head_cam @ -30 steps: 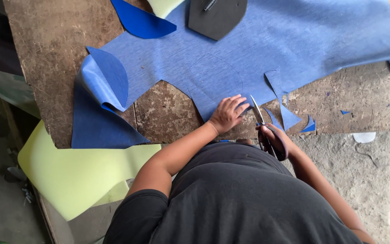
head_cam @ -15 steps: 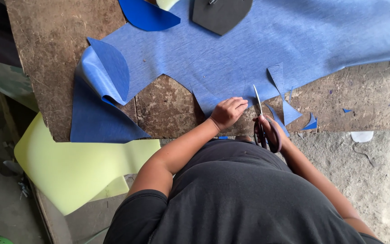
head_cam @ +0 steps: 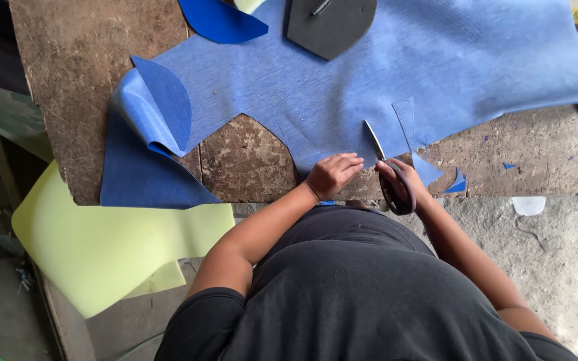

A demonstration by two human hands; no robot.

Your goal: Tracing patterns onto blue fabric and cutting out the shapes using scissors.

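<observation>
A: What surface is seen, and what lies around it?

B: A rough, speckled brown worktop [head_cam: 81,87] is seen, with grey concrete floor [head_cam: 563,267] below its near edge. Most of the worktop is covered by a large blue sheet [head_cam: 449,73], taken here as the landmark.

A: What else is placed by that sheet?

B: A dark grey pointed template [head_cam: 332,23] is laid on the sheet's far part, and a deep blue cut piece [head_cam: 219,20] is set just left of the template. Off the sheet's lower left corner, a pale yellow sheet [head_cam: 95,247] is hung past the worktop's edge. Small blue offcuts [head_cam: 456,184] are scattered just beside the sheet's near edge.

A: And the hands?

B: The sheet's near edge is pressed flat by the left hand [head_cam: 332,175], its fingers stretched out and gripping nothing. Dark-handled scissors [head_cam: 389,174] are grasped by the right hand [head_cam: 406,180], its fingers curled through the handles, with the blades driven into the sheet's near edge.

A: Where is bare room left?

B: Bare worktop is left to the sheet's left, in a pointed notch on its near edge, and at its lower right.
</observation>
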